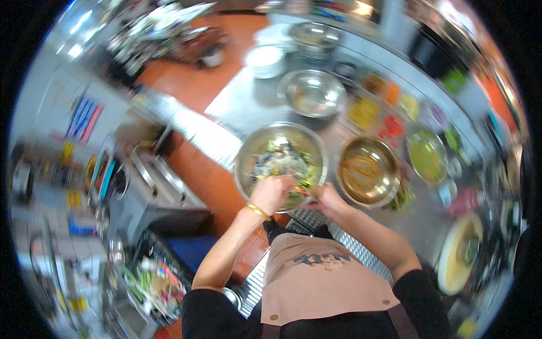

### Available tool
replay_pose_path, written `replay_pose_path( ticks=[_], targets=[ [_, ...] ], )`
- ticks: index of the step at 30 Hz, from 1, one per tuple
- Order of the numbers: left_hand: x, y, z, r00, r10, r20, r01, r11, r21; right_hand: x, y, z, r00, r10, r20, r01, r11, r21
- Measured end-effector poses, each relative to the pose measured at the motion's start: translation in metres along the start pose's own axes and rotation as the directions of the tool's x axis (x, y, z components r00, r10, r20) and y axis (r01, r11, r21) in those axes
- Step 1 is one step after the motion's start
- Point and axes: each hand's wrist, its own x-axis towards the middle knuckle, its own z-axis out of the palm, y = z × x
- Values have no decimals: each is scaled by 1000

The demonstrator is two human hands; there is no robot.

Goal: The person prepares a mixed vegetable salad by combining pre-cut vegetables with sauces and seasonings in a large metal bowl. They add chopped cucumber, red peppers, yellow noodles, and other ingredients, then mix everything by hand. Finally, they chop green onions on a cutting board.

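Note:
A large metal mixing bowl (322, 148) holding mixed chopped vegetables and darker pieces stands in front of me. My left hand (273, 193), with a gold-coloured bangle at the wrist, is over the bowl's near side with its fingers curled; what lies in them is blurred. At the bowl's near right rim is my right hand (328, 201), its fingers bent close to the rim; whether they grip it cannot be made out. Right of them sits a second metal bowl (367, 171) with brownish sauce inside.
Behind stand another metal bowl (314, 93) and stacked white plates (265, 61). Containers of cut ingredients, with yellow pieces (363, 111) and red pieces (391, 127), line the right back. A round board (459, 254) lies at the right. A black-lined bin (159, 284) with vegetable scraps is at the lower left.

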Motion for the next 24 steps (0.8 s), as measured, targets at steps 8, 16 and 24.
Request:
replay_pose_path(
  ticks=[8, 16, 24],
  targets=[
    [-104, -116, -74, 875, -366, -317, 230, 891, -392, 47, 29, 99, 967, 206, 152, -171, 962, -212],
    [-282, -277, -159, 427, -761, -489, 460, 648, -607, 125, 77, 279, 877, 407, 257, -259, 849, -461],
    [-456, -398, -199, 27, -878, -477, 547, 413, -728, 219, 151, 450, 722, 591, 360, -319, 746, -584]
  ],
)
